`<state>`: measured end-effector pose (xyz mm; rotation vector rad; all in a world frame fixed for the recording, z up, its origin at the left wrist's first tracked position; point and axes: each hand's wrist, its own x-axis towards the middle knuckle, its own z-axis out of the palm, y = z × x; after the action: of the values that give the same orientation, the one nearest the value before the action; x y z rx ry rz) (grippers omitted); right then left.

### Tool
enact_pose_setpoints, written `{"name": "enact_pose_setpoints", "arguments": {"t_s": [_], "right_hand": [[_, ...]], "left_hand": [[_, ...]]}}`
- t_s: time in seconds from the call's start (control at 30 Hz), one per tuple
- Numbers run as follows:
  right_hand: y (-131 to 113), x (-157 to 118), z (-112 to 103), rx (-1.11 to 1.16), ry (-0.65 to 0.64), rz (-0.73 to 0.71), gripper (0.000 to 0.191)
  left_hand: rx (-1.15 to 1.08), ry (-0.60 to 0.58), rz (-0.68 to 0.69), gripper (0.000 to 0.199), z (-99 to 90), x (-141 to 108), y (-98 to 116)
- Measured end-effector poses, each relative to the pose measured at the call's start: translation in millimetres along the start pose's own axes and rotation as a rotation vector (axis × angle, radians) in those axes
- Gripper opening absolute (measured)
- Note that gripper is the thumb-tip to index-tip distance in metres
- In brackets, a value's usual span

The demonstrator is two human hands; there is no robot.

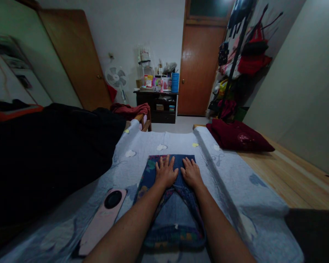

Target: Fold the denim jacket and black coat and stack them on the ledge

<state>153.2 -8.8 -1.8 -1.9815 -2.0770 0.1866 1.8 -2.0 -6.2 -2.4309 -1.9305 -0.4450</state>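
A blue denim garment [164, 230] with colourful floral patches lies folded on a light blue patterned sheet [137, 160]. Near its far edge, my left hand [166, 172] rests flat on the denim, fingers spread. My right hand [191, 173] lies flat beside it on the right part of the cloth, fingers apart. The two hands do not touch. The waist opening of the garment faces me, between my forearms. A pink phone [103, 221] with a round black camera lies left of the garment.
A large black cloth [49, 157] covers the left side. Dark red folded fabric [238, 136] sits at the right on a wooden board [296, 175]. Beyond the bed stand a fan [116, 77], a dark cabinet [156, 109] and a wooden door [199, 69].
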Motion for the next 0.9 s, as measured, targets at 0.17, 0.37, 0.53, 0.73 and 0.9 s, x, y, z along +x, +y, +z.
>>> {"name": "enact_pose_setpoints", "arguments": {"t_s": [0.17, 0.37, 0.53, 0.73, 0.9], "right_hand": [[-0.8, 0.4, 0.9, -0.005, 0.002, 0.029, 0.057], [0.2, 1.9, 1.7, 0.006, 0.001, 0.033, 0.056], [-0.7, 0.2, -0.7, 0.020, 0.003, 0.024, 0.057], [-2.2, -0.7, -2.5, 0.023, 0.017, 0.025, 0.056], [-1.6, 0.2, -2.3, 0.024, 0.014, 0.031, 0.056]], "left_hand": [[-0.004, 0.009, 0.004, 0.066, -1.5, -0.3, 0.0], [-0.023, 0.008, 0.004, 0.066, -0.3, 0.1, -0.9], [-0.018, 0.007, 0.003, 0.066, -1.5, 0.0, 0.0], [-0.016, -0.006, -0.002, 0.066, -0.9, 0.3, 0.0], [0.012, -0.006, -0.006, 0.066, -0.7, 0.3, 0.1]]}}
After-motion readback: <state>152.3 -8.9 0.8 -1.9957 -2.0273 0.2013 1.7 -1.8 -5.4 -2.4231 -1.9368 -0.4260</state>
